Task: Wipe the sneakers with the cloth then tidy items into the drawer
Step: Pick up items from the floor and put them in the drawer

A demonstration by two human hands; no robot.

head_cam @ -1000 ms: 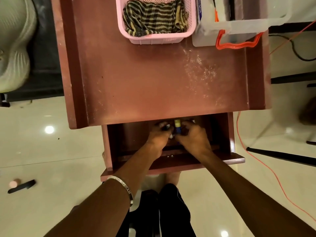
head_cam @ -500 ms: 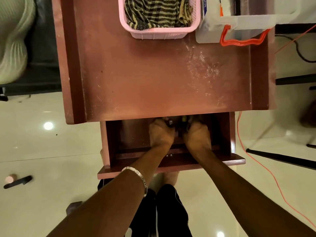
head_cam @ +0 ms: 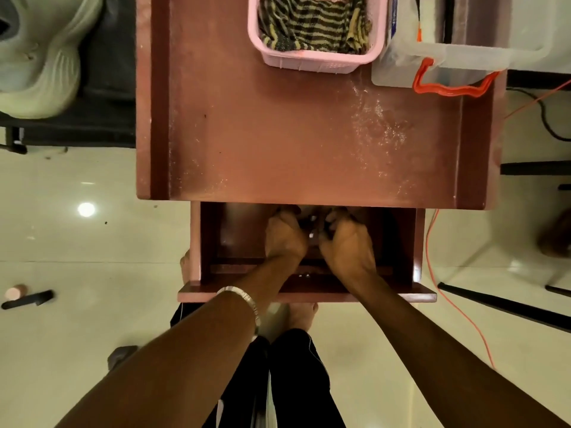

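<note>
Both hands, left hand (head_cam: 285, 234) and right hand (head_cam: 347, 240), clench small items (head_cam: 312, 225) inside drawer (head_cam: 417, 242); risk: items jam under tabletop (head_cam: 293, 134).

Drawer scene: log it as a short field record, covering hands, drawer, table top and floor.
drawer: pulled open beneath the table's front edge
left hand: inside the drawer, curled around small items
right hand: inside the drawer, beside the left
items held: too hidden to identify
table top: pink basket holding striped cloth; clear box with orange handle
sneaker: off the table, left
</note>
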